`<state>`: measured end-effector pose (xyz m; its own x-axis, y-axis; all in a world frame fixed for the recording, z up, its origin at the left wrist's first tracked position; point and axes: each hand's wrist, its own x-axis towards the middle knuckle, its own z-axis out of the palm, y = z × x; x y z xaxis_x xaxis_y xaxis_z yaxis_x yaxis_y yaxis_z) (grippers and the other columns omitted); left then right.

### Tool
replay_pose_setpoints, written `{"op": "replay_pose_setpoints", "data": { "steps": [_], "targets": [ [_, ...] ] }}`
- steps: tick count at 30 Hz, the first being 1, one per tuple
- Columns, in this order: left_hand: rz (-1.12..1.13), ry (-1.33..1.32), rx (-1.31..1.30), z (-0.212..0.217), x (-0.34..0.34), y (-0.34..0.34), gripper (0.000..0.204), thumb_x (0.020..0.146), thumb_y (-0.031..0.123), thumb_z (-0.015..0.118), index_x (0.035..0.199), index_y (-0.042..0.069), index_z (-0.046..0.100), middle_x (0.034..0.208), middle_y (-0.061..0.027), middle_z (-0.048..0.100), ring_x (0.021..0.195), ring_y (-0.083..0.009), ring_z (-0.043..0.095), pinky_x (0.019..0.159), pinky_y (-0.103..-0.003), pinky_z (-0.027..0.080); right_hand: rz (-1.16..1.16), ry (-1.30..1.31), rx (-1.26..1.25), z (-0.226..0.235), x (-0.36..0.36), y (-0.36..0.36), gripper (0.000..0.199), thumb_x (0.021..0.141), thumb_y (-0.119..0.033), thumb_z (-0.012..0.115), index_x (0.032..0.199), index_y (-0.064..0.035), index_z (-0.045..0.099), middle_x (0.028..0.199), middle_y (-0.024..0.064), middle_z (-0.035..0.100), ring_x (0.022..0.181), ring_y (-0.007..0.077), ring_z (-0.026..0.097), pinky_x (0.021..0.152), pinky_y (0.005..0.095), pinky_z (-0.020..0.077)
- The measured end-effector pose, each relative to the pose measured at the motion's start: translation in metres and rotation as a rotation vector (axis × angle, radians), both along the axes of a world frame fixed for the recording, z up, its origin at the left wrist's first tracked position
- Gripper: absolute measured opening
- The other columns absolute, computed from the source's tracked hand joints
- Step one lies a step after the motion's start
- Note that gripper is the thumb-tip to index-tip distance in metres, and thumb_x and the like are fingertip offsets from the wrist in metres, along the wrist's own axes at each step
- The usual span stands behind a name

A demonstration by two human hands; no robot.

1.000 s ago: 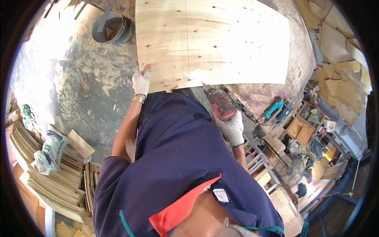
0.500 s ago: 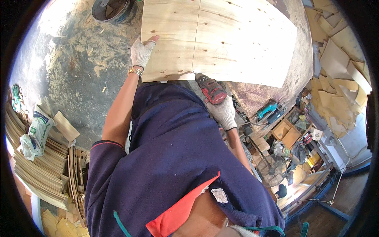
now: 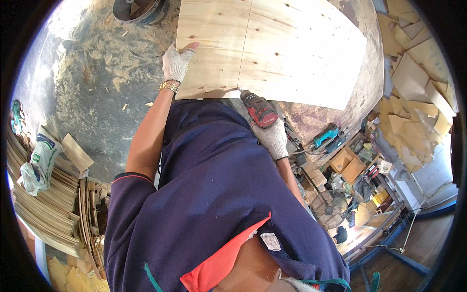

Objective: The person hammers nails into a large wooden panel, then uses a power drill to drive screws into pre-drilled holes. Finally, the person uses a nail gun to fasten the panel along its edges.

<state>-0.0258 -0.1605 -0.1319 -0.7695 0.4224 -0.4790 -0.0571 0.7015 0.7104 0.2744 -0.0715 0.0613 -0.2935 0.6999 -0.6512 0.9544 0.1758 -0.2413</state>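
Note:
A pale plywood sheet (image 3: 287, 53) with knots and a thin line across it lies in front of me. At its left edge my gloved left hand (image 3: 176, 64) grips the wood, thumb on top and the other fingers mostly hidden. My gloved right hand (image 3: 273, 138) is closed around a red and black cordless drill (image 3: 260, 109) at the sheet's near edge. The drill's tip meets the wood close to where the thin line reaches that edge. Most of the drill's handle is hidden by its body and my hand.
A dark bucket (image 3: 138, 10) stands at the far left. Stacked wooden strips (image 3: 48, 209) and a plastic bag (image 3: 41, 158) are at the left. On the right are a teal power tool (image 3: 325, 136), wooden boxes (image 3: 348, 165), a fan (image 3: 329, 208) and scattered board offcuts (image 3: 413, 114).
The whole view has shifted slightly. Both hands keep their grips, and the drill's tip stays at the same spot on the plywood sheet.

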Motion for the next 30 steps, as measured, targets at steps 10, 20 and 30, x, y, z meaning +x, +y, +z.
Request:
{"op": "replay_pose_setpoints", "data": {
  "steps": [10, 20, 30],
  "targets": [
    [0.001, 0.071, -0.02, 0.002, 0.002, 0.0, 0.078, 0.081, 0.07, 0.078, 0.111, -0.002, 0.072, 0.094, -0.0235, 0.076, 0.089, -0.0385, 0.074, 0.079, -0.046, 0.056, 0.067, -0.058, 0.014, -0.008, -0.007, 0.001, 0.036, 0.075, -0.032, 0.077, 0.095, -0.0018, 0.074, 0.086, 0.02, 0.075, 0.081, 0.0369, 0.074, 0.073, 0.0443, 0.0575],
    [0.023, 0.002, -0.011, 0.003, 0.001, 0.001, 0.074, 0.078, 0.068, 0.081, 0.117, 0.005, 0.072, 0.1, -0.0237, 0.076, 0.098, -0.0421, 0.073, 0.085, -0.049, 0.056, 0.071, -0.114, -0.037, -0.001, -0.014, 0.006, 0.032, 0.077, -0.033, 0.076, 0.09, -0.0029, 0.075, 0.084, 0.0187, 0.075, 0.081, 0.0364, 0.074, 0.071, 0.0439, 0.0573],
    [0.027, 0.047, -0.039, -0.003, 0.003, 0.0, 0.076, 0.077, 0.069, 0.081, 0.112, 0.002, 0.072, 0.097, -0.0248, 0.076, 0.095, -0.0432, 0.073, 0.083, -0.05, 0.056, 0.18, -0.1, -0.021, -0.001, -0.016, 0.013, 0.032, 0.079, -0.034, 0.075, 0.094, -0.0047, 0.075, 0.088, 0.0196, 0.075, 0.084, 0.0372, 0.073, 0.074, 0.0446, 0.0578]
  ]
}}
